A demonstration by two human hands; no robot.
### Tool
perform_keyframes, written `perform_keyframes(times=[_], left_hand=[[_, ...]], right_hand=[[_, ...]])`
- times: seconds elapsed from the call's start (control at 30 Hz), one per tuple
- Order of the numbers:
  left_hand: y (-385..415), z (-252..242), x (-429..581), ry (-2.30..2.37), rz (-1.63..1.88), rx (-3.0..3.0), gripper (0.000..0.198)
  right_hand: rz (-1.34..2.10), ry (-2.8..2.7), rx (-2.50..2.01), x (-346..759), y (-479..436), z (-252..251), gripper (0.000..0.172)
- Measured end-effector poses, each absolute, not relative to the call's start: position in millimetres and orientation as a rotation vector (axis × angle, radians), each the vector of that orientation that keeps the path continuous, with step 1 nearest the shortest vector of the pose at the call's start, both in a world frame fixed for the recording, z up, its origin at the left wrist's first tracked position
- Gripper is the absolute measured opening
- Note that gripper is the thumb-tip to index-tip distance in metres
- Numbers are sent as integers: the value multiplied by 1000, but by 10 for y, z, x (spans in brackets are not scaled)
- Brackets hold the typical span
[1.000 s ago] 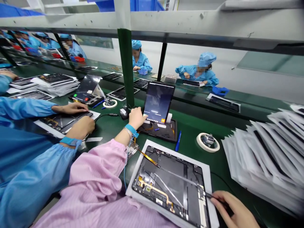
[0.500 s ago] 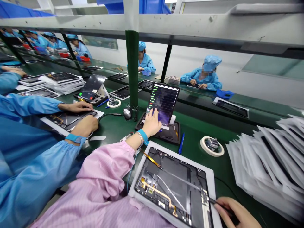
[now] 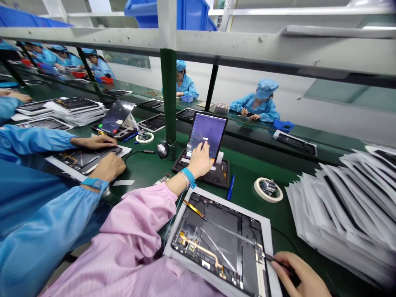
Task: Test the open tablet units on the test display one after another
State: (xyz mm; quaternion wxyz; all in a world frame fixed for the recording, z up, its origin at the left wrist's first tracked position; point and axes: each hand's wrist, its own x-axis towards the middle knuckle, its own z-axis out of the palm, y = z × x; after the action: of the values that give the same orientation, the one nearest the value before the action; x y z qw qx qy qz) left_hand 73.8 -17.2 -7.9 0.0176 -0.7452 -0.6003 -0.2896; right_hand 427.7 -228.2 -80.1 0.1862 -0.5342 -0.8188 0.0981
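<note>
My left hand (image 3: 200, 160), in a pink sleeve with a blue wrist strap, has its fingers spread against the lit purple screen (image 3: 206, 134) of a device propped in a black tray (image 3: 213, 175). At the lower right my right hand (image 3: 297, 272) pinches a thin black tool (image 3: 274, 260), its tip at the right edge of an opened tablet housing (image 3: 221, 235). That housing, with orange flex cables and bare parts inside, lies on white foam sheeting (image 3: 274, 239) in front of me.
A blue pen (image 3: 230, 187) and a tape roll (image 3: 268, 189) lie beyond the housing. White sheets (image 3: 343, 206) are stacked at right. A co-worker's hands (image 3: 108, 165) are at left over another housing (image 3: 80, 161). A green post (image 3: 169, 95) supports the shelf (image 3: 262, 49).
The propped screen has gone from a dark list with green marks to a plain purple display with a small white box. The view has shifted slightly; my hands keep nearly the same places.
</note>
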Motion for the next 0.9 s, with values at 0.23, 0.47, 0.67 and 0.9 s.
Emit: perform_keyframes(times=[0.23,0.47,0.67,0.9], left_hand=[[-25,-86,789,-1803,-946,-2240,58],[-325,81,927,-1919,-1024,-2168,53],[-857,26,1283,-1647,-912,-2811,19],[-1144,-355,1619,-1325,-639,-3180,26]], right_hand=[[309,-2304,-1520,4208,-2313,-724,22],[201,-2310,-1484,4119,-2305,-624,30],[23,-2503,-1402,4001,-2357,-508,25],[130,-2516,-1533,3719,-2458,-374,27]])
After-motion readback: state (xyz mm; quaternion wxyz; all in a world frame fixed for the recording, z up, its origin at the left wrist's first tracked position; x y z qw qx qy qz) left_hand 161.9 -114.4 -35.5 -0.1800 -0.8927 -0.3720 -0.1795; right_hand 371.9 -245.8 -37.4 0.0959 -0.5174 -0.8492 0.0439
